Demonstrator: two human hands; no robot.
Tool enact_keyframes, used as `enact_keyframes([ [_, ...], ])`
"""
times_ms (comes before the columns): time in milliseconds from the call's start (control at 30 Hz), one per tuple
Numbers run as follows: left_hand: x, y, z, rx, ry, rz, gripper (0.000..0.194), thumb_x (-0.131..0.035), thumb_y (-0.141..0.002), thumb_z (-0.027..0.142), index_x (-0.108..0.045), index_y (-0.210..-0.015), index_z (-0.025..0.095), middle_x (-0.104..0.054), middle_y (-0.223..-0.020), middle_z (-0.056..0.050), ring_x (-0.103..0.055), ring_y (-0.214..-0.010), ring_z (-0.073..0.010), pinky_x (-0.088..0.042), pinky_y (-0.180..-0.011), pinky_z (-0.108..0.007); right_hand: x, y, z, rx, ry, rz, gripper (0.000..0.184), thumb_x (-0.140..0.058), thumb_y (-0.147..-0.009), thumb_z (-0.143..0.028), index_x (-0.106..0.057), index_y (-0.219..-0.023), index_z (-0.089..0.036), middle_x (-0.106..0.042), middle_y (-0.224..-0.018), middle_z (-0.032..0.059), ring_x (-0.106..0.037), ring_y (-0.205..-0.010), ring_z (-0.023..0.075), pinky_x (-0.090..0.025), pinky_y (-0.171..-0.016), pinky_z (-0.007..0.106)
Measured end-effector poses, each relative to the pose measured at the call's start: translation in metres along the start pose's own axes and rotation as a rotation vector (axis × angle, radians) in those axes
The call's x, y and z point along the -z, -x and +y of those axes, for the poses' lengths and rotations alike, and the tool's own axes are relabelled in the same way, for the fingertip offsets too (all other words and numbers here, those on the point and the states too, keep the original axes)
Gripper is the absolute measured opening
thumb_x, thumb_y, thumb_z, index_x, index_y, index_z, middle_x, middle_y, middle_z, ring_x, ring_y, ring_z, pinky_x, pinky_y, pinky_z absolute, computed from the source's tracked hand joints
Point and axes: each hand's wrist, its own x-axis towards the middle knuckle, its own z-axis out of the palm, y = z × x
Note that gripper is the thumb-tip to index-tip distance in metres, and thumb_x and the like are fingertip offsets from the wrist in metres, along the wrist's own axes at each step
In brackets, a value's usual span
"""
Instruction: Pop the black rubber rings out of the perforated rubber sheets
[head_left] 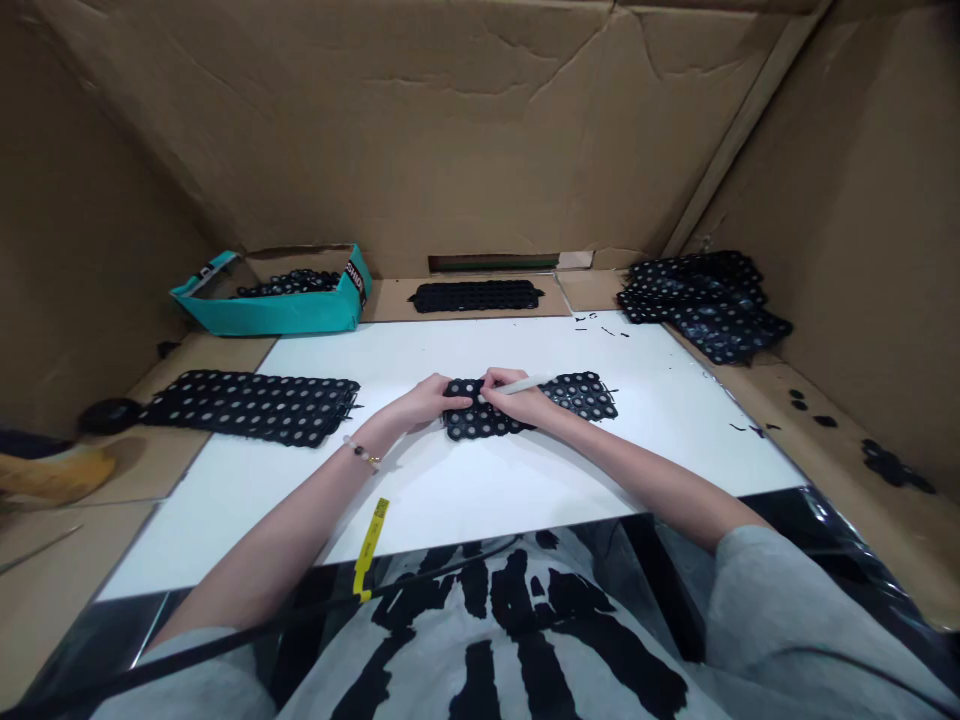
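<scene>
A black perforated strip with round holes (pixel 577 396) lies in the middle of a white board (pixel 480 490). My left hand (pixel 424 402) rests on the strip's left end, fingers curled down on it. My right hand (pixel 514 398) is closed round a thin white pen-like tool (pixel 529 384), whose tip points left onto the strip. Both forearms reach in from the bottom of the view. A bead bracelet (pixel 362 453) sits on my left wrist.
Another black perforated sheet (pixel 255 405) lies at the board's left edge. A teal box (pixel 277 300) holds more pieces at back left. One strip (pixel 476 296) lies at the back centre, a pile (pixel 701 300) at back right. Cardboard walls surround the bench.
</scene>
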Motion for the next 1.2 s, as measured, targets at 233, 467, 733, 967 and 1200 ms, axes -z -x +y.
enact_keyframes([
  [233, 0.007, 0.003, 0.010, 0.030, -0.013, -0.072, 0.039, -0.073, -0.068, 0.047, -0.048, -0.062, 0.018, -0.043, -0.056, 0.003, -0.035, -0.054, -0.0107, -0.027, -0.052, -0.026, -0.003, 0.000, -0.005, 0.068, 0.073, 0.027, 0.014, -0.054, -0.079, -0.026, -0.054, -0.067, -0.019, -0.060, -0.066, -0.0009, -0.054, -0.066, 0.0133, -0.037, -0.061, 0.025],
  [467, 0.022, 0.000, -0.008, -0.129, -0.146, 0.018, 0.033, -0.064, -0.077, 0.046, -0.050, -0.066, 0.018, -0.042, -0.060, 0.004, -0.038, -0.057, -0.0114, -0.027, -0.055, -0.025, 0.011, -0.009, -0.007, -0.174, -0.151, -0.138, 0.012, -0.059, -0.075, -0.025, -0.058, -0.065, -0.018, -0.065, -0.064, 0.0006, -0.059, -0.056, 0.0125, -0.041, -0.051, 0.022],
  [733, 0.021, -0.003, -0.016, -0.081, 0.059, 0.000, 0.035, -0.070, -0.073, 0.048, -0.060, -0.082, 0.015, -0.055, -0.066, 0.002, -0.048, -0.060, -0.0121, -0.034, -0.058, -0.025, -0.014, -0.025, -0.010, -0.190, -0.223, -0.063, 0.013, -0.055, -0.081, -0.028, -0.051, -0.071, -0.021, -0.059, -0.048, -0.0037, -0.050, -0.037, 0.0103, -0.031, -0.037, 0.019],
  [967, 0.019, -0.003, -0.016, -0.080, 0.072, 0.021, 0.031, -0.070, -0.073, 0.046, -0.061, -0.076, 0.016, -0.053, -0.064, 0.002, -0.044, -0.057, -0.0109, -0.030, -0.054, -0.024, -0.013, -0.019, -0.002, -0.150, -0.314, -0.010, 0.018, -0.055, -0.082, -0.033, -0.047, -0.070, -0.023, -0.052, -0.045, -0.0070, -0.055, -0.041, 0.0129, -0.030, -0.037, 0.020],
  [1200, 0.020, -0.001, -0.009, 0.022, 0.259, -0.084, 0.035, -0.076, -0.067, 0.046, -0.058, -0.066, 0.016, -0.050, -0.059, 0.002, -0.040, -0.054, -0.0100, -0.028, -0.052, -0.024, -0.017, -0.010, -0.014, -0.010, -0.063, 0.041, 0.015, -0.051, -0.086, -0.030, -0.049, -0.074, -0.023, -0.054, -0.048, -0.0071, -0.058, -0.049, 0.0134, -0.043, -0.058, 0.025],
])
